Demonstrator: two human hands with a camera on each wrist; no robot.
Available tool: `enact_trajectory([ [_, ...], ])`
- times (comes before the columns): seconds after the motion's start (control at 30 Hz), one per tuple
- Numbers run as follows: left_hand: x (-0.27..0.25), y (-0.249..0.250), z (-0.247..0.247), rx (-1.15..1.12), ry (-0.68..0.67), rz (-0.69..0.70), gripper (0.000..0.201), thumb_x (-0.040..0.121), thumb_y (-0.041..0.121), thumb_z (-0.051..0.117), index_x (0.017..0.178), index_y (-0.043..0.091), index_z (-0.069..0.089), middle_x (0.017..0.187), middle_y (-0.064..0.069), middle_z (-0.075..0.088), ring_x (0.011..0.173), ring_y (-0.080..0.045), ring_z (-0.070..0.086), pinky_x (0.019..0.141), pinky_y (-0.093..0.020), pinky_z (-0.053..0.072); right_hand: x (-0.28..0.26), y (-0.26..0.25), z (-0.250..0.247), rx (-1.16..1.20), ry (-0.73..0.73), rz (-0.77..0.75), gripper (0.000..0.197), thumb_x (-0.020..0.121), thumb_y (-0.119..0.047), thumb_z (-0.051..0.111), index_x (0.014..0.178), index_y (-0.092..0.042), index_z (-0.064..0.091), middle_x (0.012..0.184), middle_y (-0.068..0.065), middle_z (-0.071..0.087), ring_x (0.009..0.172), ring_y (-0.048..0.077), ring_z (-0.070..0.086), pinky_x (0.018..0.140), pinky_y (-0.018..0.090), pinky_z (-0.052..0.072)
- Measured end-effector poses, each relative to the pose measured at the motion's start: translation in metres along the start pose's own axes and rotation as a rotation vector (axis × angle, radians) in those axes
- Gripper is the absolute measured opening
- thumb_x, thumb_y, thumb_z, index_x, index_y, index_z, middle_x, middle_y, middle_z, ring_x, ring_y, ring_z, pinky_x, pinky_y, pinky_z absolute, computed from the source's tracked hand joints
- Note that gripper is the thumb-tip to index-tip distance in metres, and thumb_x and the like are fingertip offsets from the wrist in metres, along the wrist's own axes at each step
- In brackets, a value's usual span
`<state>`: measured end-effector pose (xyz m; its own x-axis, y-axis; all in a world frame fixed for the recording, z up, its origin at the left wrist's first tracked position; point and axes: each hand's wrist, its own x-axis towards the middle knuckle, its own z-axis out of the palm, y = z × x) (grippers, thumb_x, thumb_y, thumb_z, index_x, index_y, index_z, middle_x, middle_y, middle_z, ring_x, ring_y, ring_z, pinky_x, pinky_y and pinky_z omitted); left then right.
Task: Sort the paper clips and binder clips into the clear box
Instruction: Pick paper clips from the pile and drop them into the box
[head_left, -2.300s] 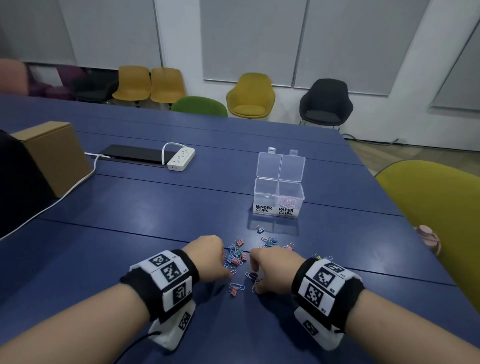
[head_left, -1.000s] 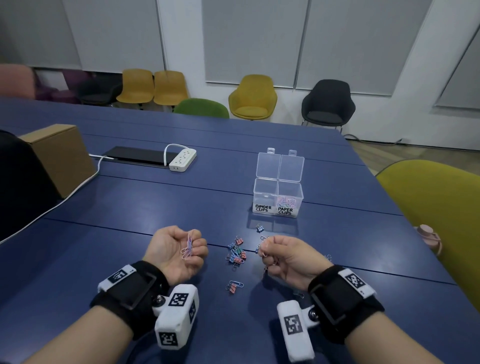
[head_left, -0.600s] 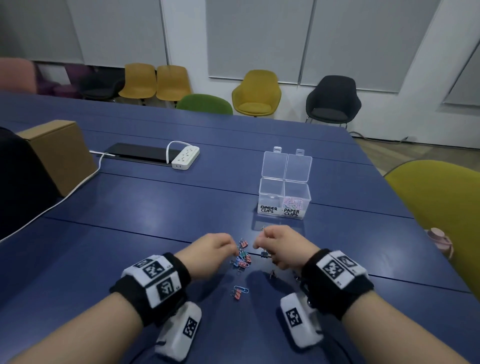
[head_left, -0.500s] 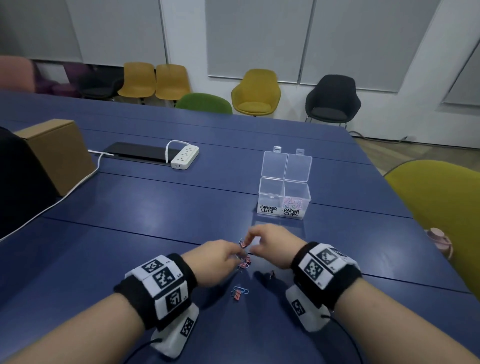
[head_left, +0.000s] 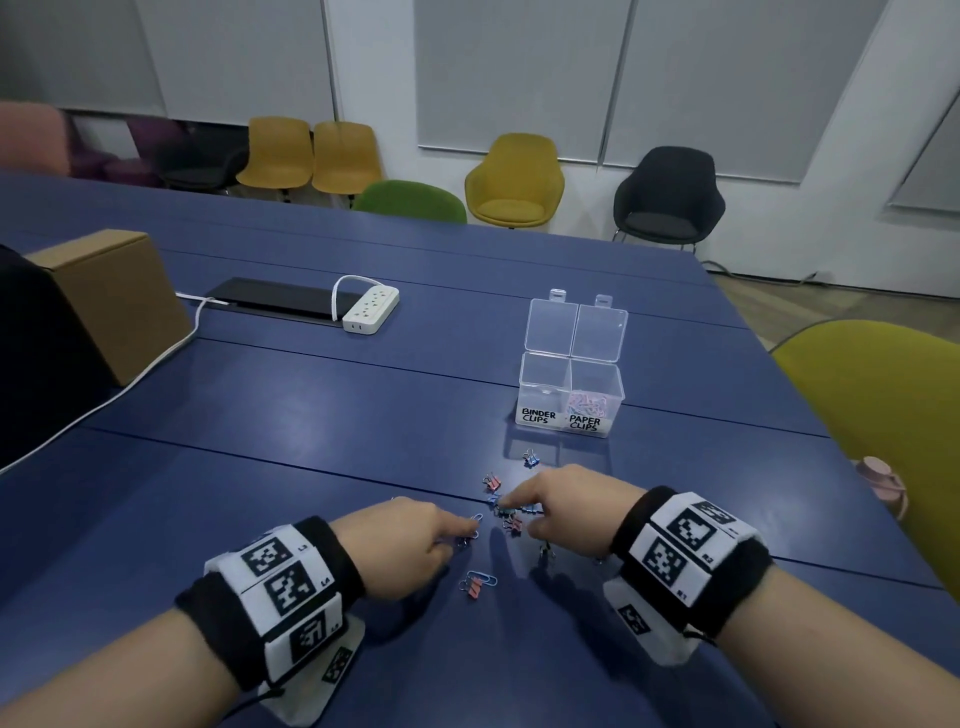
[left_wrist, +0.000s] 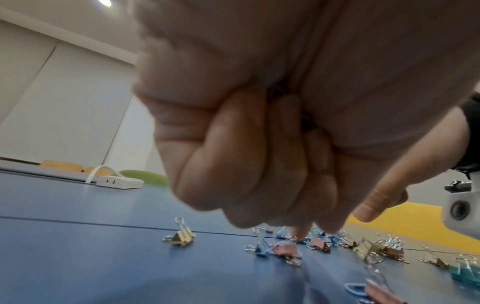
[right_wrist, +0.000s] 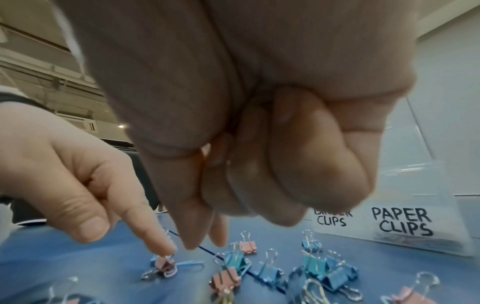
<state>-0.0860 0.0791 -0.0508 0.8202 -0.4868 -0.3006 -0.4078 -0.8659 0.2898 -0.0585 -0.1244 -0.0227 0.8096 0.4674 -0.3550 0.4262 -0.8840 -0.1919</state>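
A scatter of small coloured binder clips (head_left: 511, 517) (right_wrist: 319, 267) lies on the blue table in front of the clear box (head_left: 571, 400) (right_wrist: 389, 226). The box's lids stand open. Pastel paper clips (head_left: 589, 402) fill the cell labelled PAPER CLIPS. My left hand (head_left: 467, 535) (left_wrist: 335, 224) is palm down, and its index finger presses on a blue paper clip (right_wrist: 189, 264) beside a pink binder clip. Its other fingers are curled tight. My right hand (head_left: 514, 512) (right_wrist: 205, 236) hovers over the pile with thumb and index finger pointing down. A thin wire shows among its curled fingers.
A blue paper clip with a pink binder clip (head_left: 478, 582) lies nearer me, and a lone blue binder clip (head_left: 530, 458) sits closer to the box. A white power strip (head_left: 370, 310) and a cardboard box (head_left: 111, 301) stand far left. A yellow-green chair (head_left: 883, 415) is at the right edge.
Both hands turned from palm up to palm down, the left closing over the paper clips in its palm. They dropped onto the pile and are now picking at it with their fingertips.
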Motion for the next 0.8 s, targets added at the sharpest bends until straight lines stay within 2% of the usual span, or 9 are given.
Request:
enact_trajectory([
  [0.1, 0.000, 0.000, 0.001, 0.035, -0.034, 0.017, 0.033, 0.093, 0.022, 0.034, 0.118, 0.027, 0.057, 0.107, -0.001, 0.067, 0.097, -0.024, 0.057, 0.090, -0.033, 0.047, -0.006, 0.005, 0.004, -0.014, -0.047, 0.015, 0.041, 0.093, -0.019, 0.045, 0.131, -0.032, 0.056, 0.133, -0.002, 0.059, 0.121, 0.020, 0.054, 0.103, 0.028, 0.041],
  [0.17, 0.000, -0.004, -0.001, -0.002, 0.007, -0.007, 0.032, 0.095, 0.025, 0.036, 0.118, 0.023, 0.059, 0.114, 0.004, 0.067, 0.106, -0.021, 0.059, 0.094, -0.033, 0.047, -0.011, 0.010, 0.001, -0.006, -0.032, 0.037, 0.038, 0.093, -0.022, 0.048, 0.128, -0.031, 0.058, 0.132, -0.004, 0.059, 0.121, 0.020, 0.054, 0.101, 0.028, 0.042],
  [0.27, 0.004, -0.004, -0.009, -0.022, 0.135, -0.076, 0.036, 0.096, 0.034, 0.040, 0.127, 0.027, 0.058, 0.129, 0.008, 0.062, 0.121, -0.016, 0.054, 0.102, -0.028, 0.042, -0.014, 0.015, -0.009, 0.015, 0.017, 0.071, 0.039, 0.093, -0.019, 0.049, 0.130, -0.029, 0.057, 0.135, -0.003, 0.058, 0.122, 0.019, 0.054, 0.099, 0.027, 0.042],
  [0.33, 0.010, -0.001, -0.013, -0.008, 0.173, -0.107, 0.034, 0.095, 0.038, 0.044, 0.124, 0.028, 0.058, 0.124, 0.005, 0.064, 0.117, -0.017, 0.056, 0.097, -0.027, 0.043, -0.012, 0.015, -0.011, 0.006, 0.020, 0.074, 0.044, 0.092, -0.015, 0.048, 0.134, -0.028, 0.053, 0.138, -0.002, 0.056, 0.124, 0.021, 0.053, 0.102, 0.029, 0.042],
  [0.43, 0.016, 0.008, -0.014, 0.026, 0.124, -0.133, 0.030, 0.089, 0.037, 0.054, 0.117, 0.029, 0.060, 0.112, 0.001, 0.065, 0.107, -0.019, 0.059, 0.088, -0.028, 0.046, -0.005, 0.007, -0.008, -0.006, -0.040, 0.075, 0.051, 0.092, -0.013, 0.044, 0.139, -0.033, 0.046, 0.142, 0.000, 0.052, 0.125, 0.023, 0.052, 0.101, 0.031, 0.043],
  [0.57, 0.024, 0.012, -0.008, 0.073, 0.078, -0.175, 0.029, 0.082, 0.028, 0.058, 0.110, 0.033, 0.061, 0.113, 0.002, 0.065, 0.102, -0.021, 0.062, 0.083, -0.030, 0.051, 0.000, -0.002, 0.000, -0.043, -0.088, 0.001, 0.051, 0.092, -0.017, 0.043, 0.137, -0.041, 0.045, 0.137, -0.004, 0.054, 0.122, 0.021, 0.052, 0.102, 0.031, 0.042],
  [0.63, 0.027, 0.012, -0.006, 0.077, 0.077, -0.183, 0.026, 0.082, 0.024, 0.057, 0.107, 0.031, 0.062, 0.110, 0.001, 0.065, 0.099, -0.022, 0.062, 0.079, -0.029, 0.049, 0.003, -0.004, -0.001, 0.010, -0.041, 0.011, 0.050, 0.092, -0.016, 0.042, 0.136, -0.038, 0.047, 0.138, -0.006, 0.054, 0.123, 0.020, 0.051, 0.103, 0.028, 0.040],
  [0.7, 0.031, 0.012, -0.005, 0.071, 0.077, -0.181, 0.024, 0.082, 0.024, 0.060, 0.105, 0.028, 0.063, 0.108, 0.001, 0.065, 0.098, -0.022, 0.062, 0.074, -0.026, 0.046, 0.008, -0.002, -0.002, 0.007, -0.004, 0.052, 0.048, 0.093, -0.012, 0.040, 0.136, -0.031, 0.050, 0.140, 0.000, 0.053, 0.125, 0.024, 0.051, 0.104, 0.033, 0.042],
  [0.8, 0.036, 0.013, -0.006, 0.061, 0.076, -0.172, 0.024, 0.078, 0.027, 0.067, 0.102, 0.026, 0.063, 0.103, 0.001, 0.064, 0.096, -0.022, 0.061, 0.072, -0.026, 0.045, 0.013, 0.000, -0.003, -0.070, -0.070, 0.074, 0.047, 0.093, -0.010, 0.041, 0.135, -0.029, 0.052, 0.141, 0.003, 0.052, 0.124, 0.027, 0.052, 0.103, 0.038, 0.044],
])
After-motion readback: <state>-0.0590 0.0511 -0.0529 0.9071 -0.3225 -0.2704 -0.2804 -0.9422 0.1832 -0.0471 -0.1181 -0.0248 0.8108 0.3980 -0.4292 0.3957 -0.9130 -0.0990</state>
